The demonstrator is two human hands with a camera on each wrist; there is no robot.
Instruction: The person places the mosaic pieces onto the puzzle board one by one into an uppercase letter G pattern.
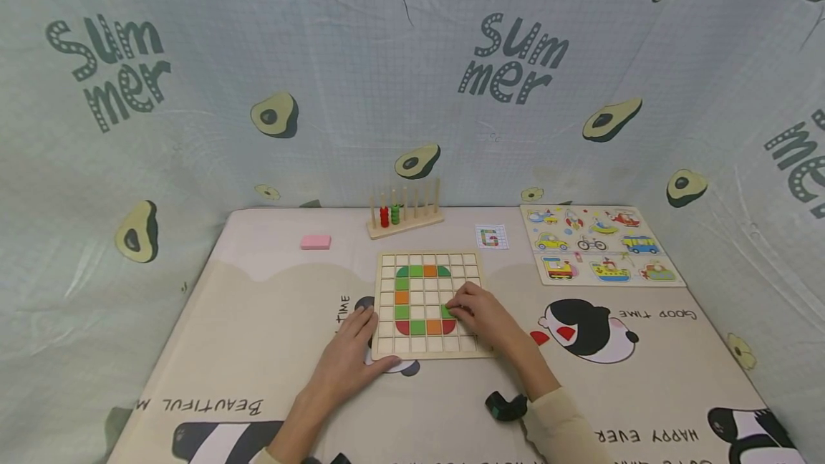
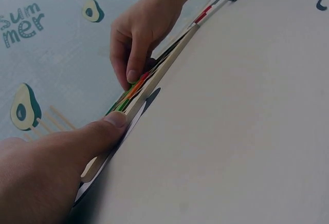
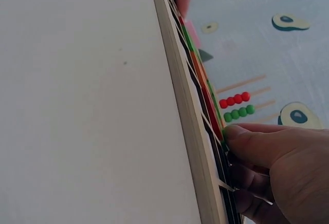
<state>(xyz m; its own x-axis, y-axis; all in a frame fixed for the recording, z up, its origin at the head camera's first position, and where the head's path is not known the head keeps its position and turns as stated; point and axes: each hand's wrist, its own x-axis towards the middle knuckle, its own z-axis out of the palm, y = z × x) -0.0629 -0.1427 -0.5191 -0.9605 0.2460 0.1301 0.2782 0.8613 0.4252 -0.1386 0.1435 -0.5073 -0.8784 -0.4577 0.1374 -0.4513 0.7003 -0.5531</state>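
A wooden grid board (image 1: 445,356) lies flat on the table, with green, orange and red tiles set in its cells in a C-like outline. My left hand (image 1: 351,349) rests at its near left corner, fingers along the left edge. In the left wrist view the thumb (image 2: 116,119) lies on the near edge. At the right side of the pattern, my right hand (image 1: 480,313) pinches a green tile (image 1: 446,312) at its cell. The right wrist view shows this thumb (image 3: 239,134) at the green piece; the hand partly hides it.
Behind the board are a pegged bead stand (image 1: 407,223), a pink block (image 1: 316,242) and a small pattern card (image 1: 492,237). A vehicle picture board (image 1: 602,245) lies at the far right. Two red quarter-round pieces (image 1: 539,337) lie right of the right hand.
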